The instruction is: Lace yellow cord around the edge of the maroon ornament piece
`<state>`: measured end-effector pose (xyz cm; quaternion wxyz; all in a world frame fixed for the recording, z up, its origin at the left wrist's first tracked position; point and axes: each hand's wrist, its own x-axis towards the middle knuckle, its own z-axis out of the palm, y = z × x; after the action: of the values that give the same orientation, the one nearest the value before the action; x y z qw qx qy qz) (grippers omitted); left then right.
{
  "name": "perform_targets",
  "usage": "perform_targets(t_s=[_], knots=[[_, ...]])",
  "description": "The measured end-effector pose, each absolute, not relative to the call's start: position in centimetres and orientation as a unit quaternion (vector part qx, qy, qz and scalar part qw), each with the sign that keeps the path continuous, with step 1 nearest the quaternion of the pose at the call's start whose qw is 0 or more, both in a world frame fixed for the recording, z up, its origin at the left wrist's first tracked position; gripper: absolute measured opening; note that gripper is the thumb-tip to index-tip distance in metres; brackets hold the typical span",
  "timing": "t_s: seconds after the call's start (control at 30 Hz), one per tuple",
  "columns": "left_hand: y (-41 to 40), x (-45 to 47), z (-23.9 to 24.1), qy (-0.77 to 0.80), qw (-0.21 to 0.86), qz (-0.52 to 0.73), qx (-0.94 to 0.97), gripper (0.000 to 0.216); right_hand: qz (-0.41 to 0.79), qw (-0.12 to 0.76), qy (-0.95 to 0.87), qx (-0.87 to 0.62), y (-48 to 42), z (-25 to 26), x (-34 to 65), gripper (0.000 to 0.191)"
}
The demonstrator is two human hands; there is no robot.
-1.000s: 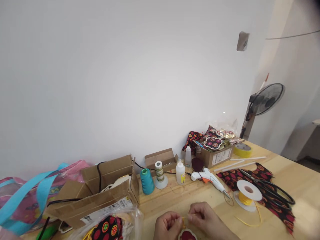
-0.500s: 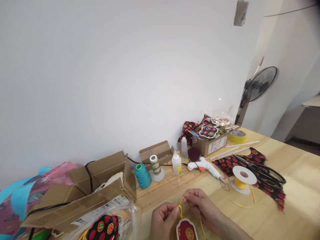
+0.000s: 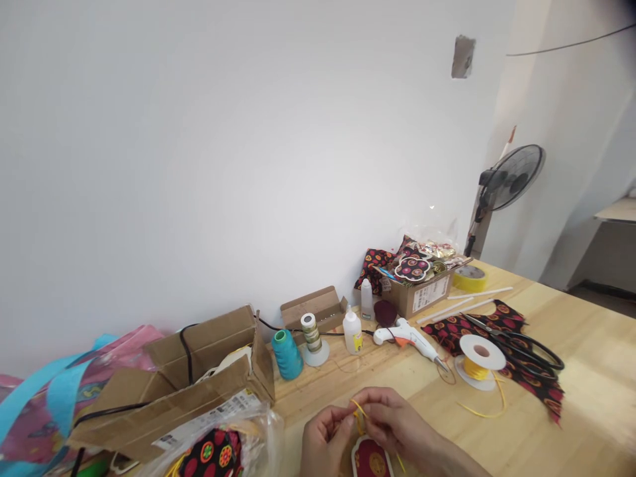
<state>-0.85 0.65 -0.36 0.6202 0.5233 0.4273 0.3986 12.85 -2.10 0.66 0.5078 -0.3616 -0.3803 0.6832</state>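
At the bottom of the head view my left hand (image 3: 325, 440) and my right hand (image 3: 392, 424) meet over the wooden table (image 3: 571, 424). Both pinch a thin yellow cord (image 3: 358, 414) looped at the top of a small red ornament with a white border (image 3: 370, 458). The fingers of both hands are closed on the cord. The ornament hangs just below my fingertips, partly cut off by the frame's lower edge.
An open cardboard box (image 3: 199, 377) lies at the left. A teal thread cone (image 3: 287, 354), a glue bottle (image 3: 352, 330), a white glue gun (image 3: 407, 334), a yellow cord spool (image 3: 479, 358), black scissors (image 3: 521, 341) on patterned fabric and a small box of trinkets (image 3: 422, 285) stand behind. A fan (image 3: 507, 179) is at the right.
The camera tilted a little, shifting the scene. My hands stayed together on the yellow cord, and more of the red ornament came into view than one second ago.
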Motion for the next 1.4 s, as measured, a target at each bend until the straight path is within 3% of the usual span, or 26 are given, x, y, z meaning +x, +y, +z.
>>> perform_targets(t_s=[0.27,0.4,0.57,1.4], knots=[[0.6,-1.1,0.7,0.418,0.667,0.371,0.493,0.025,0.343,0.455,-0.624,-0.534,-2.6,0.3,12.0,0.015],[0.7,-0.8,0.7,0.413,0.642,0.372,0.529,0.022,0.267,0.412,-0.670,-0.556,-3.0,0.8,12.0,0.017],[0.5,-0.7,0.7,0.429,0.618,0.387,0.533,0.025,0.222,0.383,-0.680,-0.585,-2.9,1.0,12.2,0.014],[1.1,-1.1,0.1,0.432,0.572,0.417,0.559,0.025,0.206,0.436,-0.706,-0.519,-2.3,0.5,12.9,0.010]])
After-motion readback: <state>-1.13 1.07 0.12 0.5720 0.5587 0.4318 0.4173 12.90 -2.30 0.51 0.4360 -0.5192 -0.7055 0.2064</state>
